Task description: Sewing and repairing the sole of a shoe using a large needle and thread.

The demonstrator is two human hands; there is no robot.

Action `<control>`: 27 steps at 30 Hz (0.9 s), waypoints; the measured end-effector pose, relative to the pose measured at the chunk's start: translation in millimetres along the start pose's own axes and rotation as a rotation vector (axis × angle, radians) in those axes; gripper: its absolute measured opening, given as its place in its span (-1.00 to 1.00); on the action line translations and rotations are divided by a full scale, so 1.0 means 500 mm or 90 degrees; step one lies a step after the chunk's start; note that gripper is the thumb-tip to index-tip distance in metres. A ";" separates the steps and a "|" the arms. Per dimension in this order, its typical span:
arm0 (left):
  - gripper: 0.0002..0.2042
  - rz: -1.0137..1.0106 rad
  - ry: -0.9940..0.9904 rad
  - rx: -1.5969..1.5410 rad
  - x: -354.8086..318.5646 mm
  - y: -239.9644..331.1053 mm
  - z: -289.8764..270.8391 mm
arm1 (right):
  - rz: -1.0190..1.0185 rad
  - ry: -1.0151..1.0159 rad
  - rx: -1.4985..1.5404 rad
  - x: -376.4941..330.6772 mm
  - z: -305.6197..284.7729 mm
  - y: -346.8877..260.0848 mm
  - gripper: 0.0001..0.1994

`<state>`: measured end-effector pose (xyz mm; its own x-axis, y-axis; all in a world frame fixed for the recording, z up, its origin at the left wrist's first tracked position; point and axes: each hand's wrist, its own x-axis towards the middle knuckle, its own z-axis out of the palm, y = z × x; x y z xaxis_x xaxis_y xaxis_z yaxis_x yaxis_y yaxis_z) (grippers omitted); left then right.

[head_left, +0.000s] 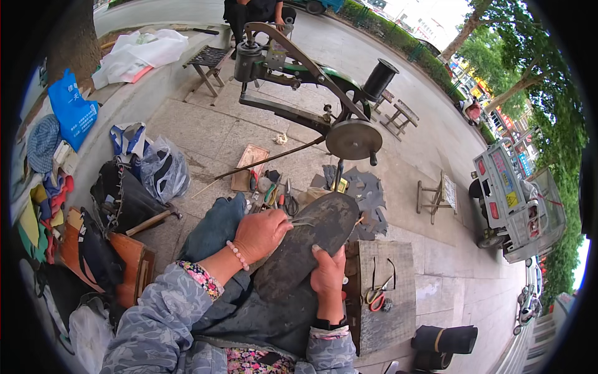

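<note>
While your right hand [328, 272] clamps the shoe sole [311, 243], long axis away-right, left hand [263, 232] pinches thin strip [303, 222] at its left edge.

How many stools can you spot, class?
4: one stool upper left, two stools beyond the machine, one near the tricycle; the seated person may hide another.

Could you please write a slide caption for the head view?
A person's right hand holds a dark sole, the left hand closed beside it, before a hand-cranked machine outdoors.
</note>
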<state>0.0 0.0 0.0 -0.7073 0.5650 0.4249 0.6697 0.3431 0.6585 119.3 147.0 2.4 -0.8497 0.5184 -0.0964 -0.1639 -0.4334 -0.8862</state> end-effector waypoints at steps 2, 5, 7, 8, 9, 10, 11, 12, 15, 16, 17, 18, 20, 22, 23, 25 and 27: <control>-0.80 -0.036 -0.004 0.012 0.002 -0.003 -0.007 | -0.043 0.029 -0.024 -0.006 0.015 -0.002 -0.36; -0.81 0.049 -0.005 0.015 -0.004 0.011 -0.002 | -0.018 0.050 -0.061 -0.002 0.003 -0.026 -0.38; -0.82 0.022 0.010 -0.006 -0.007 0.002 0.003 | -0.006 0.031 -0.081 -0.004 -0.002 -0.029 -0.36; -0.83 -0.005 0.025 -0.028 -0.008 -0.002 0.004 | 0.005 0.011 -0.103 -0.005 -0.003 -0.029 -0.35; -0.83 -0.006 0.024 -0.026 -0.004 -0.003 -0.001 | 0.006 0.010 -0.101 -0.007 0.000 -0.030 -0.35; -0.84 -0.045 0.041 -0.010 0.002 -0.002 -0.007 | -0.001 -0.013 -0.120 -0.009 0.005 -0.032 -0.32; -0.84 -0.085 0.057 0.006 0.005 -0.002 -0.012 | -0.008 -0.036 -0.138 -0.011 0.008 -0.032 -0.29; -0.84 -0.087 0.058 0.008 0.001 0.000 -0.013 | -0.006 -0.038 -0.137 -0.010 0.007 -0.032 -0.29; -0.83 0.046 0.034 0.016 -0.010 0.004 -0.014 | 0.025 -0.054 -0.181 -0.008 0.004 -0.033 -0.23; -0.82 0.055 0.035 0.014 -0.010 0.006 -0.013 | 0.027 -0.066 -0.182 -0.007 0.008 -0.037 -0.22; -0.82 0.064 0.036 0.012 -0.011 0.006 -0.013 | 0.030 -0.077 -0.184 -0.007 0.010 -0.038 -0.21; -0.82 0.062 0.036 0.013 -0.008 0.002 -0.013 | 0.032 -0.078 -0.183 -0.008 0.008 -0.035 -0.21; -0.81 -0.054 0.122 0.074 0.001 -0.010 -0.014 | 0.046 -0.108 -0.224 -0.008 0.002 -0.026 -0.21; -0.81 -0.010 0.097 0.068 -0.005 0.003 -0.017 | 0.052 -0.103 -0.232 -0.009 0.004 -0.025 -0.22; -0.81 0.037 0.072 0.060 -0.007 0.008 -0.018 | 0.056 -0.097 -0.240 -0.009 0.006 -0.024 -0.23; -0.80 0.016 0.080 0.066 -0.007 0.004 -0.018 | 0.062 -0.102 -0.231 -0.009 0.008 -0.024 -0.23; -0.80 -0.005 0.089 0.073 -0.003 0.000 -0.020 | 0.067 -0.106 -0.221 -0.008 0.008 -0.023 -0.23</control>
<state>-1.0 -8.5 5.6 -0.7313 0.4557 0.5075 0.6803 0.4348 0.5900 122.4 147.1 14.8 -0.9273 0.3452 -0.1448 0.0832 -0.1873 -0.9788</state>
